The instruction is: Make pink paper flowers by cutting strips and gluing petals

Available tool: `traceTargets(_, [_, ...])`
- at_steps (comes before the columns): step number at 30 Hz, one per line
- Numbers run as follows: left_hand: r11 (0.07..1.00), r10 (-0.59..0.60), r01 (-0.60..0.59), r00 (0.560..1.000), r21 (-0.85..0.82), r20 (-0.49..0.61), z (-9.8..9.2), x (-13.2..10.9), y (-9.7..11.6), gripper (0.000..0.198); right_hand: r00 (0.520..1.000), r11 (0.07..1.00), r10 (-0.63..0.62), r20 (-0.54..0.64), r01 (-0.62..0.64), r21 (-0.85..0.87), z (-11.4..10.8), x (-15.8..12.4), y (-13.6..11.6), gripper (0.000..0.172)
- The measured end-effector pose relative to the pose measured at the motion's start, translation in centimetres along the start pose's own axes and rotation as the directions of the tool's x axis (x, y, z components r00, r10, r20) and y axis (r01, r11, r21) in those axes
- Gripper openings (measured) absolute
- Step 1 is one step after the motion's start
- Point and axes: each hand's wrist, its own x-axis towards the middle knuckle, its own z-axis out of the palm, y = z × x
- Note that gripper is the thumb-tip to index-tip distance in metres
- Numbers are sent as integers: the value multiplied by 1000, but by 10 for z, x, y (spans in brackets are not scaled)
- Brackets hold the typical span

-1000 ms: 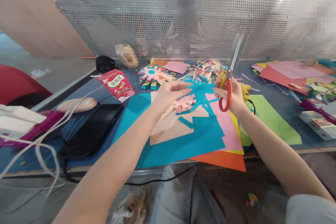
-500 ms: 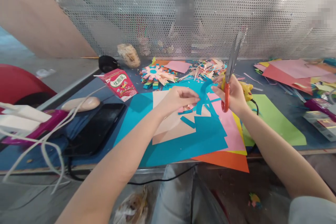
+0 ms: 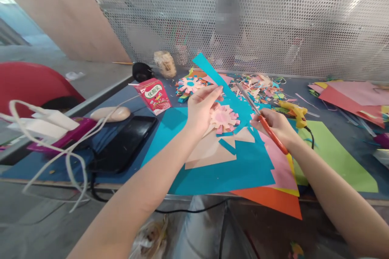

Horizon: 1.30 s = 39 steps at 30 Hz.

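A long blue paper strip is pinched between the thumb and fingers of my left hand, its upper end tilted to the left. My right hand is closed round the orange handles of a pair of scissors, whose blades point up and left toward the strip without visibly cutting it. Between the hands lies a pink paper flower with fringed petals, partly covered by my left hand. Under it are a peach sheet, small blue offcuts and a large blue sheet.
Finished-looking paper flowers and a heap of scraps lie behind. A yellow glue gun rests at right on green paper. At left are a pink drink carton, a black phone and a corded power strip.
My left hand has risen and now holds up a blue strip. The scissors have swung from upright to pointing left, and the pink flower has come into view. The camera view has shifted slightly.
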Motion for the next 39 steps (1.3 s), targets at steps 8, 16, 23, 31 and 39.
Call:
traceTargets(8, [999, 28, -27, 998, 17, -53, -1, 0, 0, 13, 997, 1000, 14, 72, -13, -10, -1, -3, -3, 41])
traceTargets(16, [998, 35, -32, 997, 51, -63, -1, 1, -1, 15, 994, 999, 40, 103, -38, -17, 1, -3, -5, 42])
traceTargets(23, [997, 36, -32, 998, 73, -54, -1, 1, -3, 13, 996, 998, 31, 83, -27, -52, 1, -2, -7, 45])
traceTargets(31, [995, 32, -27, 998, 91, -63, -1, 1, -2, 15, 997, 998, 30, 68, -26, -50, 1, -3, -5, 46])
traceTargets(39, [998, 21, -19, 999, 57, -43, -2, 2, -3, 11, 996, 999, 45, 79, -45, -9, -1, -4, -9, 47])
